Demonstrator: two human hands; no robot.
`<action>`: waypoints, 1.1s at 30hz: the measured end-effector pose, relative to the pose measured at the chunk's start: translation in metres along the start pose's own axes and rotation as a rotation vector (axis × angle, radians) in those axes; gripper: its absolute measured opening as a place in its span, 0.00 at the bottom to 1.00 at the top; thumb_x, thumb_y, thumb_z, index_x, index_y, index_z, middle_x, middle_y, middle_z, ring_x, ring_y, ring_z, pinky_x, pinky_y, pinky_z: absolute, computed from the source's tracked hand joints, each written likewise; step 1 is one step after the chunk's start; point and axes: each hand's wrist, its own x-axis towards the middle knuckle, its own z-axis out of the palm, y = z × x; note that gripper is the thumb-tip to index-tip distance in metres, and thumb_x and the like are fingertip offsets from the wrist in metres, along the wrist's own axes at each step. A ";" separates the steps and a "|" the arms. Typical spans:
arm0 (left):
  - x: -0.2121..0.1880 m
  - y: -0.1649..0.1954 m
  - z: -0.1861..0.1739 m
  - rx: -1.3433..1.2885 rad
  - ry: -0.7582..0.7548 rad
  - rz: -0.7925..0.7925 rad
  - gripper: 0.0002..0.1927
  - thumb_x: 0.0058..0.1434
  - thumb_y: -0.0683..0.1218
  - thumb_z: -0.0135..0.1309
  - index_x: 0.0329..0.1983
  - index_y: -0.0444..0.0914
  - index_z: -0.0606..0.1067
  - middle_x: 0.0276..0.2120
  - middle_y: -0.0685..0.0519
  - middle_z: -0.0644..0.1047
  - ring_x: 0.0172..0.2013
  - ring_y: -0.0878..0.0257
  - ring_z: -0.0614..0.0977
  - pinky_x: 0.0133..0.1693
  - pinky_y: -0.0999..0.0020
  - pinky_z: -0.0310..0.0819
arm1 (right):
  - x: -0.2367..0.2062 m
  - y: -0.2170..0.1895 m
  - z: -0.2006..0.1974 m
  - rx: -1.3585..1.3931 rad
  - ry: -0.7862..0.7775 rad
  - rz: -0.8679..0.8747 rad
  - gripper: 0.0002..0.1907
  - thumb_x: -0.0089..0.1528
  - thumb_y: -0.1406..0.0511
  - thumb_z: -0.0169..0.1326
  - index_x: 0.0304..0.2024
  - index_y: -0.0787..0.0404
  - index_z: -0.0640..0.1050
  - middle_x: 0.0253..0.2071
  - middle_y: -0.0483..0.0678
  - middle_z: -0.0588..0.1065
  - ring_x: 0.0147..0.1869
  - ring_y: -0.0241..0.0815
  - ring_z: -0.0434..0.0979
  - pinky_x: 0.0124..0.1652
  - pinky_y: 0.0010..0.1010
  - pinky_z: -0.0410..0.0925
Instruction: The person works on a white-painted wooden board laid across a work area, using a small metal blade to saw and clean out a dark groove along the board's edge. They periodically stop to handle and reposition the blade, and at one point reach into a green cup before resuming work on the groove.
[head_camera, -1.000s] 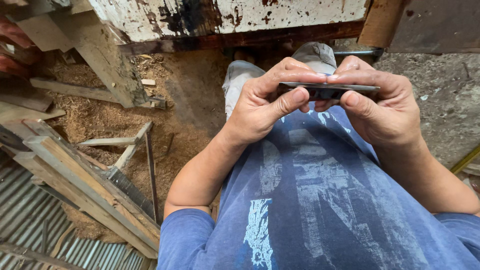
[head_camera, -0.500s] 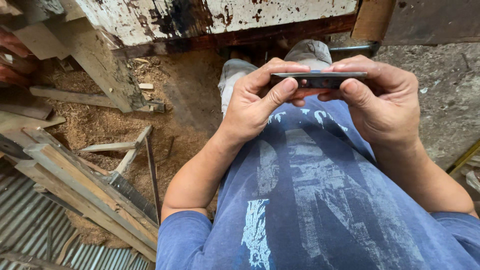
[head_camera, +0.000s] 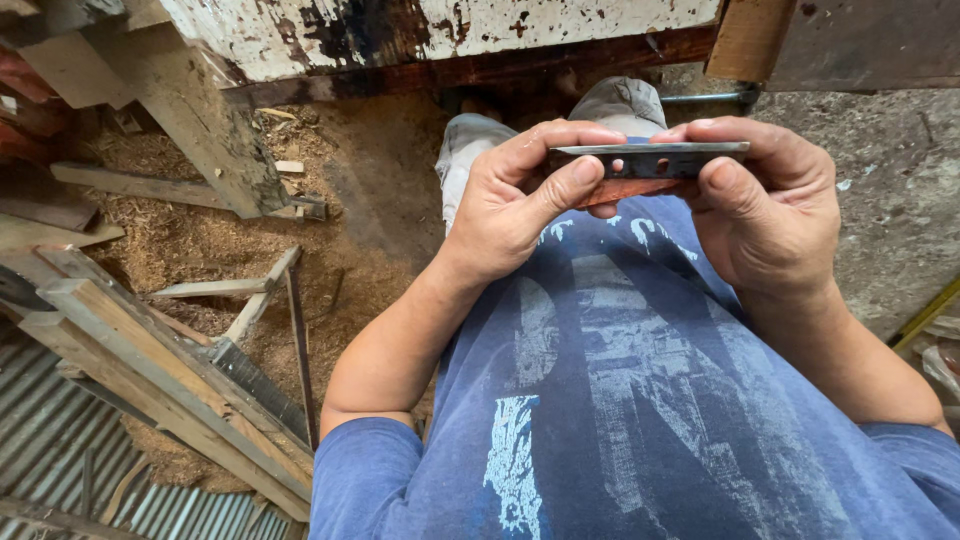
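I hold a flat grey metal blade with small holes level in front of my chest, over my blue printed shirt. My left hand grips its left end, thumb pressed on the near face and fingers curled over the top. My right hand grips the right end the same way. A reddish-brown piece shows just beneath the blade between my thumbs. My knees in grey trousers show beyond the blade.
A worn white-painted bench edge runs along the top. Sawdust covers the ground to the left. Loose timber planks and thin slats lie there over corrugated metal sheet. Grey concrete ground lies at the right.
Both hands have lifted the blade a little and tilted it, so its flat grey face with the holes now shows more. My grip stays the same.
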 end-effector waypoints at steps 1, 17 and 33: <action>0.000 0.000 0.000 0.000 0.000 -0.001 0.10 0.78 0.41 0.54 0.59 0.31 0.75 0.49 0.49 0.80 0.44 0.63 0.84 0.49 0.67 0.84 | 0.000 0.000 0.001 0.007 -0.001 -0.002 0.11 0.76 0.70 0.57 0.60 0.67 0.77 0.57 0.59 0.78 0.62 0.51 0.80 0.63 0.47 0.75; -0.008 0.053 0.045 1.557 -0.164 0.889 0.19 0.63 0.33 0.60 0.58 0.25 0.75 0.50 0.45 0.75 0.50 0.52 0.81 0.51 0.61 0.80 | 0.017 0.017 0.004 0.359 0.130 0.233 0.21 0.78 0.57 0.54 0.63 0.68 0.70 0.59 0.58 0.74 0.60 0.50 0.79 0.62 0.42 0.73; -0.001 0.059 0.051 1.478 -0.053 0.682 0.17 0.63 0.37 0.59 0.54 0.26 0.75 0.49 0.44 0.74 0.49 0.50 0.81 0.48 0.62 0.80 | 0.022 0.031 0.011 0.308 0.056 0.301 0.34 0.68 0.48 0.59 0.68 0.61 0.70 0.64 0.51 0.72 0.67 0.42 0.73 0.70 0.40 0.67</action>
